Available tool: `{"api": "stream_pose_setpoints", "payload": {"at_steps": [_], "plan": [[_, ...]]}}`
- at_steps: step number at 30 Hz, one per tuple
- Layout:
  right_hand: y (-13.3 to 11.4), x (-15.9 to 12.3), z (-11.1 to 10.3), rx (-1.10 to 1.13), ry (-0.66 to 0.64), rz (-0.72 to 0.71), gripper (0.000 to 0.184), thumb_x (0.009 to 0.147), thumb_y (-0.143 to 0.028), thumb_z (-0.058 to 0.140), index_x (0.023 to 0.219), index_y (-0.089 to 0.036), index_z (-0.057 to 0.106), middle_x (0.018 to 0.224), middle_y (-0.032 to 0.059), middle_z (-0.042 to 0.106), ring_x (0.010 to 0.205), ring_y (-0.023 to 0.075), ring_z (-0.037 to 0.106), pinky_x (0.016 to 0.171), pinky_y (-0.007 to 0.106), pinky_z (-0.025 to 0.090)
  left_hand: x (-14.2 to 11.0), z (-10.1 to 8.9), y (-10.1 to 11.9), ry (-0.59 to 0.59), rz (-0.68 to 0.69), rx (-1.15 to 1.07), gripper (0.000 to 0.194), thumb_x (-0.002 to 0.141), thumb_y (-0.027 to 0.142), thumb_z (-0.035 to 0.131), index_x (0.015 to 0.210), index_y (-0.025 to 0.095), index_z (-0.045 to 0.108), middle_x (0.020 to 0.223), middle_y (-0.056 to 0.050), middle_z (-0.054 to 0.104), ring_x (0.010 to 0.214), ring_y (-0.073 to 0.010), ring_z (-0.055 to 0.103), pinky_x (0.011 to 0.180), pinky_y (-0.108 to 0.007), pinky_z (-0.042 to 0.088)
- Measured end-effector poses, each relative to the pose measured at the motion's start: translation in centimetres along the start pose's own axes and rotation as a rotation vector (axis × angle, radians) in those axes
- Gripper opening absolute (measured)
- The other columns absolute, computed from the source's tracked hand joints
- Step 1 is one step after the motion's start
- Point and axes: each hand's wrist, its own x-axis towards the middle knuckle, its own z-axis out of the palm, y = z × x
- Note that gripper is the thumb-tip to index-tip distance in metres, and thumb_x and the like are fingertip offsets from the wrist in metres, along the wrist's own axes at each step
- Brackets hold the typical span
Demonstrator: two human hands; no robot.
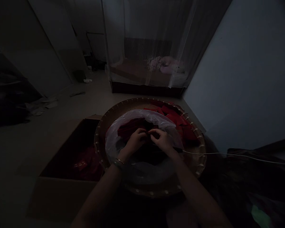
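Observation:
My left hand (136,139) and my right hand (161,138) meet above a clear plastic bag (117,133), their fingertips pinched close together. Something small and dark reddish seems to be between them, but the dim light hides what it is. Dark red material (128,127) lies inside the bag's open mouth. The bag rests in a big round woven tray (114,111). Red pieces (180,122) are heaped at the tray's right side. Beside my right wrist is the dark end of a tool (178,149) with a white cord (216,154); my forearm covers part of it.
An open cardboard box (61,186) with red packets (83,164) stands left of the tray. The cord runs off to the right. A bed behind a sheer net (142,76) is ahead, and a pale wall (247,79) rises on the right.

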Motion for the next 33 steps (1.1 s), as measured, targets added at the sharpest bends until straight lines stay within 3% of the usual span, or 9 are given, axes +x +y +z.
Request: {"api": "stream_pose_setpoints", "payload": {"at_steps": [6, 10, 13, 17, 21, 25, 28, 33], "plan": [[0.0, -0.2, -0.3, -0.133, 0.018, -0.137, 0.028, 0.072, -0.012, 0.046, 0.089, -0.021, 0.066, 0.091, 0.0047, 0.067, 0.088, 0.019, 0.059, 0.082, 0.034, 0.046, 0.1, -0.3, 0.3, 0.043, -0.032, -0.042, 0.012, 0.072, 0.011, 0.064, 0.08, 0.019, 0.066, 0.107, -0.008, 0.058, 0.095, -0.0191, 0.059, 0.083, -0.033, 0.047], [0.3, -0.4, -0.3, -0.285, -0.01, -0.234, 0.017, 0.075, -0.023, 0.057, 0.087, -0.022, 0.069, 0.098, 0.0076, 0.061, 0.103, 0.0237, 0.05, 0.094, 0.04, 0.04, 0.3, -0.7, 0.7, 0.071, -0.045, -0.098, 0.011, 0.072, 0.013, 0.064, 0.08, 0.019, 0.067, 0.101, -0.007, 0.062, 0.093, -0.0188, 0.06, 0.083, -0.031, 0.047], [0.7, -0.5, -0.1, -0.304, -0.088, -0.213, 0.017, 0.078, -0.032, 0.06, 0.087, -0.021, 0.067, 0.095, 0.0077, 0.06, 0.099, 0.023, 0.051, 0.09, 0.038, 0.041, 0.3, -0.8, 0.7, 0.05, -0.104, -0.13, 0.011, 0.073, 0.013, 0.063, 0.081, 0.019, 0.068, 0.085, -0.004, 0.067, 0.08, -0.0171, 0.062, 0.076, -0.028, 0.047], [0.7, -0.3, -0.4, -0.215, -0.186, -0.166, 0.013, 0.082, -0.028, 0.056, 0.078, -0.019, 0.065, 0.082, 0.0047, 0.062, 0.08, 0.0175, 0.058, 0.076, 0.031, 0.045, 0.3, -0.6, 0.6, 0.048, -0.18, -0.191, 0.008, 0.074, 0.019, 0.064, 0.08, 0.02, 0.069, 0.079, -0.001, 0.069, 0.076, -0.0165, 0.063, 0.075, -0.026, 0.047], [0.3, -0.2, -1.1, -0.111, -0.145, -0.13, 0.014, 0.082, -0.027, 0.056, 0.076, -0.019, 0.065, 0.079, 0.0031, 0.065, 0.076, 0.0159, 0.06, 0.072, 0.028, 0.045, 0.6, -0.7, 0.8, 0.141, -0.262, -0.327, 0.033, 0.068, 0.023, 0.071, 0.1, 0.019, 0.066, 0.094, -0.004, 0.069, 0.082, -0.017, 0.063, 0.077, -0.027, 0.047], [0.4, -0.2, -1.7, -0.068, -0.116, -0.062, 0.015, 0.079, -0.033, 0.06, 0.078, -0.02, 0.068, 0.08, 0.0025, 0.068, 0.077, 0.0168, 0.062, 0.072, 0.028, 0.045, 0.7, -0.7, 0.7, 0.085, -0.397, -0.413, 0.021, 0.065, 0.027, 0.072, 0.082, 0.015, 0.069, 0.078, -0.004, 0.07, 0.071, -0.0162, 0.062, 0.067, -0.025, 0.046], [0.8, -0.3, -2.0, -0.115, -0.224, -0.016, 0.017, 0.076, -0.037, 0.063, 0.076, -0.02, 0.067, 0.078, 0.0016, 0.068, 0.073, 0.0163, 0.061, 0.068, 0.027, 0.043, 0.6, -0.5, 0.6, 0.061, -0.432, -0.422, 0.016, 0.063, 0.027, 0.072, 0.071, 0.014, 0.069, 0.069, -0.002, 0.068, 0.064, -0.0143, 0.059, 0.062, -0.023, 0.043], [1.5, -0.5, -2.0, -0.184, -0.448, -0.002, 0.024, 0.075, -0.038, 0.062, 0.065, -0.016, 0.062, 0.067, 0.0001, 0.063, 0.063, 0.0137, 0.055, 0.059, 0.024, 0.037, 0.4, -0.1, 0.8, 0.027, -0.42, -0.433, 0.017, 0.062, 0.028, 0.072, 0.07, 0.014, 0.069, 0.066, -0.001, 0.068, 0.061, -0.0129, 0.058, 0.059, -0.022, 0.042]]}}
